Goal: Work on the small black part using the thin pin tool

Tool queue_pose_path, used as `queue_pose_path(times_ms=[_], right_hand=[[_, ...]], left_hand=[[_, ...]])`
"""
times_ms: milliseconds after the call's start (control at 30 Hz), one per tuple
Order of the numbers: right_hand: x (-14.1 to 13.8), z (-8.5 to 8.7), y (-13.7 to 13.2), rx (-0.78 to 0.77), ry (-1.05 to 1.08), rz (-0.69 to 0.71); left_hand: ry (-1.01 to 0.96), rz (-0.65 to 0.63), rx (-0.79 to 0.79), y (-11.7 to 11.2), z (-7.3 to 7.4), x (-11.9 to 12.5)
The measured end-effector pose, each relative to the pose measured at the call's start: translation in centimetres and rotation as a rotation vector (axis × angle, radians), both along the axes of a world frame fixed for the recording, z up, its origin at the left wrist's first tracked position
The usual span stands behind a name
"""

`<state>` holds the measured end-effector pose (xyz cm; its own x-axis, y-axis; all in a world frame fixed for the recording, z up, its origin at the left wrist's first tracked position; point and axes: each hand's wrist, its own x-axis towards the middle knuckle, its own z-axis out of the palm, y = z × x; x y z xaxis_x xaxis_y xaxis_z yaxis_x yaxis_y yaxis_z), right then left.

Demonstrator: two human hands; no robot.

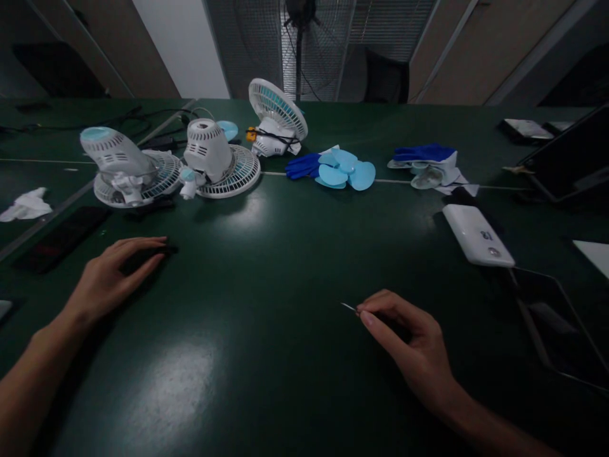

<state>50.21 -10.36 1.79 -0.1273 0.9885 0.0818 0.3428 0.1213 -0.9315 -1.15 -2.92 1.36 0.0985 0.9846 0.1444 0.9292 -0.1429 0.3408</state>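
My left hand (pixel 111 273) lies on the dark green table (pixel 266 266), fingers stretched over a small dark object (pixel 152 252) that I cannot make out. My right hand (pixel 404 339) rests lower right, thumb and fingers pinched on a thin metal pin-like piece (pixel 349 307) that sticks out to the left. Farther back lie two small white fans (pixel 128 168) (pixel 219 158) face down, and a third white fan (pixel 278 120) stands tilted behind them. A light blue fan blade (pixel 345 170) lies beside a blue glove (pixel 304 166).
A second blue glove with white parts (pixel 428 164) lies at the back right. A white power bank (pixel 477 235) and dark tablets (pixel 556 330) sit at the right. A black remote-like bar (pixel 61 238) and crumpled white cloth (pixel 26 204) are on the left. A large standing fan (pixel 299 44) is behind the table.
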Motion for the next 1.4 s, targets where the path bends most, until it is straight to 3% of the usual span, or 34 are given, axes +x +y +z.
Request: queue_pose_path(times_ms=[200,433,567,833,933,1133,1233,1400], right_hand=[[0.0,-0.1,0.0,-0.011,-0.022,-0.007],[0.0,0.3,0.1,-0.011,-0.009,0.022],[0.1,-0.1,0.1,-0.02,-0.018,0.02],[0.3,-0.2,0.0,-0.026,-0.025,0.034],[0.2,-0.2,0.1,-0.023,-0.019,0.042],[0.0,0.0,0.3,-0.03,-0.031,0.033],[0.2,0.0,0.2,-0.046,-0.037,0.042],[0.3,-0.2,0.1,-0.043,-0.032,0.038]], left_hand=[[0.077,0.154,-0.061,-0.1,0.1,-0.5],[0.062,0.198,0.06,0.2,-0.5,-1.5],[-0.019,0.233,0.025,0.2,-0.4,-2.1],[0.059,0.246,-0.004,0.2,0.1,-2.2],[0.046,0.243,-0.015,0.3,0.1,-2.0],[-0.099,0.403,0.014,-0.2,0.5,-0.5],[-0.149,0.344,0.056,-0.4,0.7,0.8],[-0.154,0.282,-0.039,-0.3,0.5,1.9]])
